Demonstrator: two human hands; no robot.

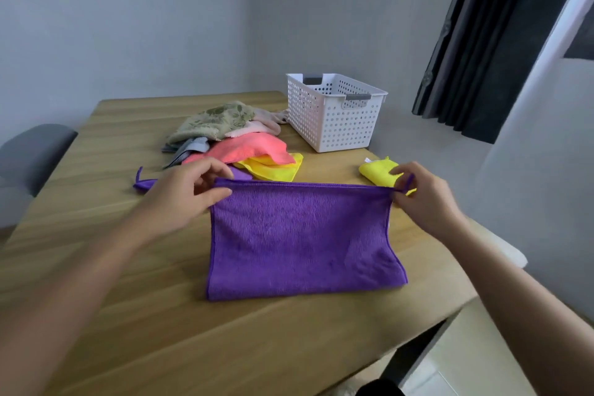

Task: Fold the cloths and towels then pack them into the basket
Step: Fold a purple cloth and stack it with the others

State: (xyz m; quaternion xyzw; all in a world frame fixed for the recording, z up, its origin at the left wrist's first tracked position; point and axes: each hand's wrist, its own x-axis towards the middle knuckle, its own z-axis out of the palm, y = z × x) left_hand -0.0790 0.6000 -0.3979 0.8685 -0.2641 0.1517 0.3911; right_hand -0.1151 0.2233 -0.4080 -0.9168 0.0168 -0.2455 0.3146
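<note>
A wooden surface (96,267) in a grey-walled room, with a purple cloth (302,241) held at its two far corners.

The left hand (180,199) pinches the cloth's far left corner between thumb and fingers (221,193), and the right hand (424,199) pinches the far right corner, its fingers (401,185) curled round the hem. The top edge is taut between them and the near edge rests on the surface. Beyond the left hand lies a loose pile: a pink cloth (250,148) over a yellow cloth (273,169), a green patterned towel (215,119) behind them, and a second purple cloth (144,185) poking out at the left. A folded yellow cloth (376,172) sits just behind the right hand. The white perforated basket (334,119) stands at the far right corner of the surface, near the pile. A dark curtain (482,42) hangs at the right, and a grey chair (32,151) stands at the left.
</note>
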